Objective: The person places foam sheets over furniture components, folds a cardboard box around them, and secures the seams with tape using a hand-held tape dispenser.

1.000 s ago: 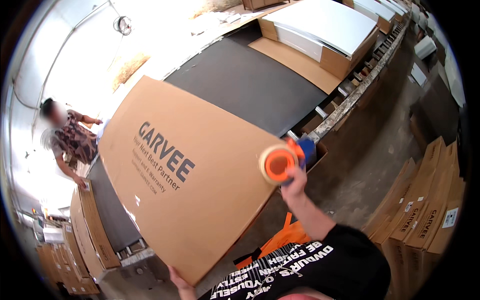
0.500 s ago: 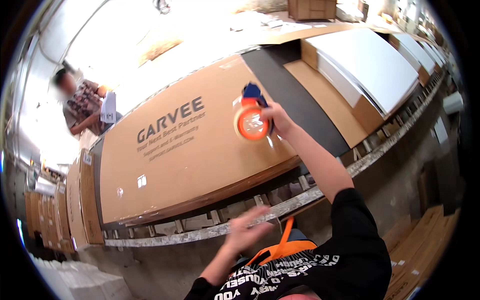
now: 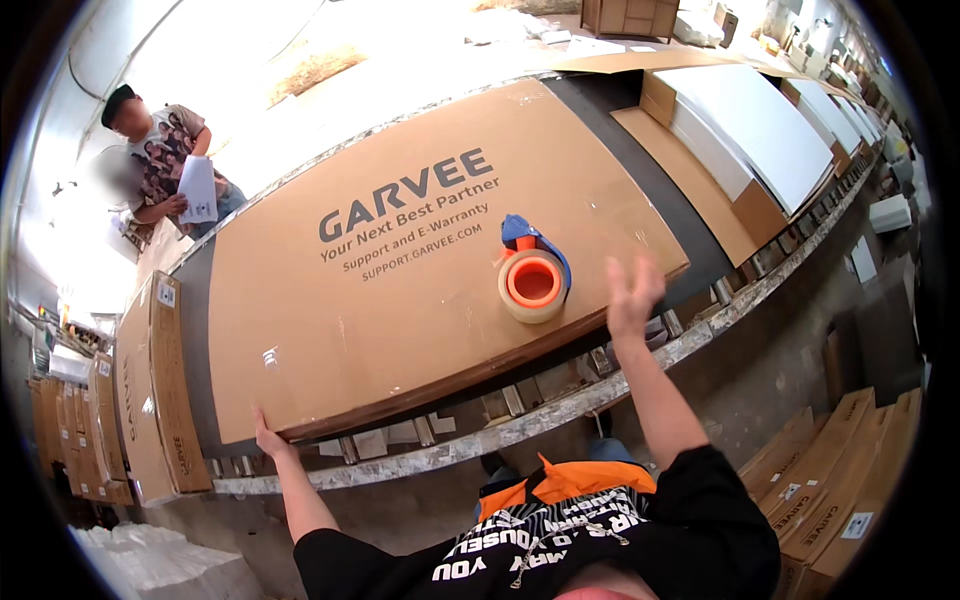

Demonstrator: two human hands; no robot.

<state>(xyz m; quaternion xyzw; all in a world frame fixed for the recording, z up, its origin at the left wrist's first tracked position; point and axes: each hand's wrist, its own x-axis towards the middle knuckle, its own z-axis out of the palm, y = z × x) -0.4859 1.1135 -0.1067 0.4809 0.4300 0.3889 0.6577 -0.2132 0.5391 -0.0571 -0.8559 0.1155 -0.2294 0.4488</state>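
Nearest: orange fabric apron over the wearer's black short-sleeved shirt, wearer standing at the conveyor's scuffed pale metal rail. Stacked brown cardboard cartons off to the near right.

Left hand is at the near-left corner of the large flat brown cardboard carton. Thumb shows against the near edge; other fingers hidden, so can't tell if they're grasping it or only bracing. Right hand is at the carton's right end, near side: fingers spread wide, motion-blurred, holding nothing. Contact with cardboard there: can't tell.

Status: carton lies flat on the black conveyor belt, dark print facing up, top face closed. Shiny patches on it look like clear tape. Blue-and-orange tape dispenser with a wide roll sits on the carton top, right of middle toward the near edge, out of both hands. My read: closing looks done; underside and far seams don't show, so can't confirm anything left there.

Farther: open-topped brown carton with white panels on the belt at far right, flap out, so that one isn't closed. Far left: co-worker in patterned top, holding white paper sheets. Far back: brown wooden cabinet.
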